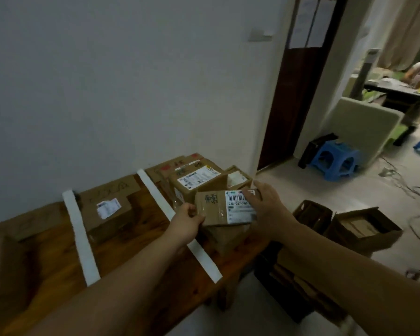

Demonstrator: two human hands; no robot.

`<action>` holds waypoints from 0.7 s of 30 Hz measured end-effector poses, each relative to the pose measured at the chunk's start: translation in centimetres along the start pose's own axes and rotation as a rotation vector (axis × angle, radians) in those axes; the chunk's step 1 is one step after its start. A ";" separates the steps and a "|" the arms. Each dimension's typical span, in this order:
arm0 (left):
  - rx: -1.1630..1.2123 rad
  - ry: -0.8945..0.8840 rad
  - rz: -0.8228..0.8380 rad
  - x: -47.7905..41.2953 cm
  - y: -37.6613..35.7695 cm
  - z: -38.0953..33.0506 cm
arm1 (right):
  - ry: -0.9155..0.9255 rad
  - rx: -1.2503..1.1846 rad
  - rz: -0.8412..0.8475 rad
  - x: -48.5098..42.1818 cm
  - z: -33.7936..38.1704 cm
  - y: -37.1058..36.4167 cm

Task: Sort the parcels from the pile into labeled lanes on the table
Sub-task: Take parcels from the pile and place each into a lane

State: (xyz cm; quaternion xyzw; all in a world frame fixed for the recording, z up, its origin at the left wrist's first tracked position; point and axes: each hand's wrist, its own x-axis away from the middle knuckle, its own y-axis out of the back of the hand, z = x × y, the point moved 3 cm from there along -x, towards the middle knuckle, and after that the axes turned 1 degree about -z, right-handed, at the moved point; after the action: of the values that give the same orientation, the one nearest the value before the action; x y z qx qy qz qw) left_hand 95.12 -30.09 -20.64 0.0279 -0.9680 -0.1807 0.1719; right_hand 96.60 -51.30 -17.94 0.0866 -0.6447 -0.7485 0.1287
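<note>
A small brown cardboard parcel [216, 208] with a white barcode label and dark handwriting is held over the right lane of the wooden table [141, 236]. My left hand [188, 215] grips its left edge and my right hand [264, 202] grips its right side. It rests on or just above another brown box [226, 236]. Behind it stands a taller labelled parcel [194, 183] and a smaller one [238, 178]. Two white strips [80, 238] [177, 226] divide the table into lanes. A parcel [107, 212] sits in the middle lane, with a cardboard lane sign [109, 189] by the wall.
Open cardboard boxes [364, 229] and flattened cardboard [298, 282] lie on the floor right of the table. A blue plastic stool [335, 160] stands near a dark doorway [298, 81]. Cables trail across the floor at far right. A box edge [3, 263] shows in the left lane.
</note>
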 end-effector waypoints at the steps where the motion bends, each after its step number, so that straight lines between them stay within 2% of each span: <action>1: 0.009 0.021 -0.016 0.0 -0.5 0.0 | 0.024 0.011 0.021 -0.6 -0.6 -0.4; 7: 0.044 0.101 -0.055 -1.2 -2.5 0.2 | 0.080 -0.027 0.127 -5.2 -2.9 -1.8; 13: 0.014 0.136 -0.091 -4.1 -3.4 0.3 | 0.094 -0.082 0.111 -9.2 -4.5 -2.7; 21: -0.030 0.216 -0.238 -4.8 -4.2 -1.0 | 0.293 -0.136 0.156 -13.1 -5.8 -2.4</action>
State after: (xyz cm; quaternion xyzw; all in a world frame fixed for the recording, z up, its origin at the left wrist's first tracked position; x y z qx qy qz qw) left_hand 99.95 -33.81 -22.79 0.1592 -0.9310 -0.2100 0.2527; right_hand 110.64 -52.47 -21.71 0.1358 -0.5716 -0.7576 0.2844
